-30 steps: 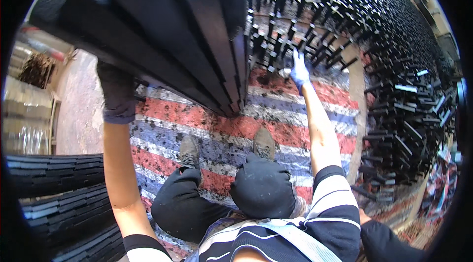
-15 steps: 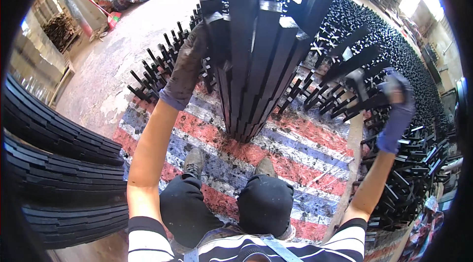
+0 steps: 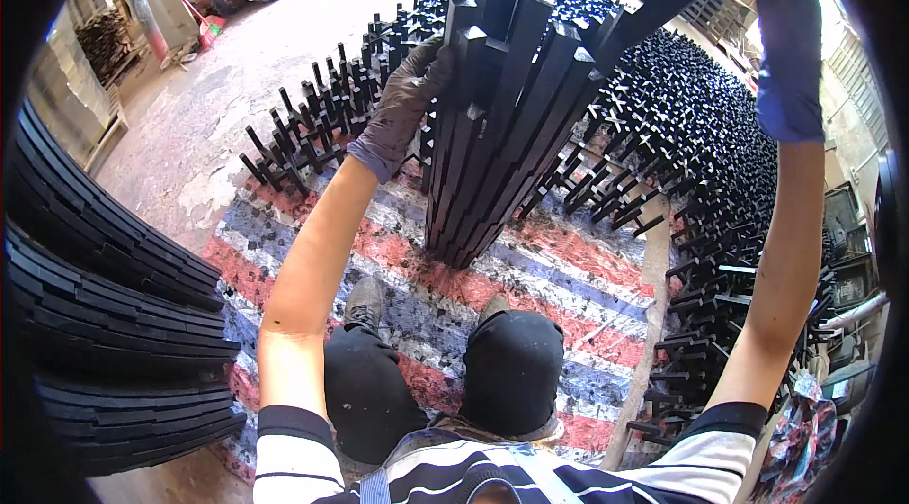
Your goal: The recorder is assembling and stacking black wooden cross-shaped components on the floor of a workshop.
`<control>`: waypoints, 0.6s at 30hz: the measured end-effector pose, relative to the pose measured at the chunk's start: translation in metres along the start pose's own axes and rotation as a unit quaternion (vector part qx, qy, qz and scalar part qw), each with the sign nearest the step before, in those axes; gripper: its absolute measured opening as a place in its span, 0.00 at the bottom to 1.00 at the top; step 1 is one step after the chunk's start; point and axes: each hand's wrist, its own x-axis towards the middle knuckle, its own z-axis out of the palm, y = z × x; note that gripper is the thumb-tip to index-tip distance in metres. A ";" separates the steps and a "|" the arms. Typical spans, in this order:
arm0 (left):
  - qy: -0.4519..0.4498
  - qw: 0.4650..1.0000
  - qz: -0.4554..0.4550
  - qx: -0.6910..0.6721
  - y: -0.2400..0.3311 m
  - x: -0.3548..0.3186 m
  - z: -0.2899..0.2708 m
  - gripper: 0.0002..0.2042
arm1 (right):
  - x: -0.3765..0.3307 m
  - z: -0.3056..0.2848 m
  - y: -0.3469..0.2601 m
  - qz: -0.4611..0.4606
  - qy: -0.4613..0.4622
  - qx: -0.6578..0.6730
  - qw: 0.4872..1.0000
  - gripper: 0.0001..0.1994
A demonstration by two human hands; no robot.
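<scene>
Left hand (image 3: 407,97), in a grey-brown fabric glove, fingers wrapped round the left side of a bundle of long black square-section wooden sticks (image 3: 497,116); grip looks closed against the outer sticks, thumb hidden behind them. Bundle stands upright, fanning wider toward the top, its foot planted on a red, white and blue striped woven mat (image 3: 568,267) just ahead of the person's knees. Right hand (image 3: 781,49), in a blue glove, raised high at the upper right, closed on the far end of one black stick (image 3: 653,2) that slants up out of the bundle's top; fingertips blur into the bright rim, so the exact hold is probably a full fist but cannot be told for sure. Both bare forearms reach up from a black-and-white striped shirt (image 3: 294,452). Dark trousers and grey shoes (image 3: 365,300) rest on the mat below the bundle. No boxes or bins near the hands; the sticks are kept in loose groups instead. Behind and right of the bundle, a broad field of crossed black sticks (image 3: 720,153) stands propped over the ground, reaching to the mat's right edge. On the left, a tall stack of flat curved black slats (image 3: 104,315) sits beside the mat. Bare concrete floor (image 3: 218,97) beyond.
</scene>
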 end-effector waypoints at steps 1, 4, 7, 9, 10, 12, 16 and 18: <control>-0.001 1.000 0.002 -0.003 0.002 0.000 0.002 0.20 | 0.001 0.003 0.001 0.004 -0.049 0.038 0.998 0.08; -0.015 1.000 -0.023 -0.011 0.002 0.002 0.003 0.21 | 0.011 0.001 0.021 -0.023 -0.130 -0.053 0.990 0.07; -0.036 0.999 -0.001 -0.017 0.003 0.003 0.002 0.20 | 0.013 0.004 0.018 0.009 -0.148 -0.046 0.988 0.07; -0.025 1.000 -0.010 -0.014 0.003 0.002 0.001 0.20 | 0.011 0.007 0.016 0.041 -0.164 -0.040 0.985 0.07; -0.030 0.999 -0.008 -0.028 0.003 0.001 0.001 0.20 | 0.010 0.008 0.014 0.057 -0.172 -0.037 0.983 0.07; -0.035 0.998 -0.007 -0.042 0.004 0.001 0.000 0.20 | 0.008 0.013 0.012 0.089 -0.186 -0.032 0.978 0.07; -0.031 0.999 0.003 -0.011 0.000 -0.005 -0.005 0.20 | 0.001 0.023 0.007 0.157 -0.222 -0.025 0.962 0.06; -0.029 0.999 0.022 -0.006 -0.001 -0.004 -0.008 0.20 | -0.001 0.030 0.009 0.189 -0.242 -0.015 0.951 0.06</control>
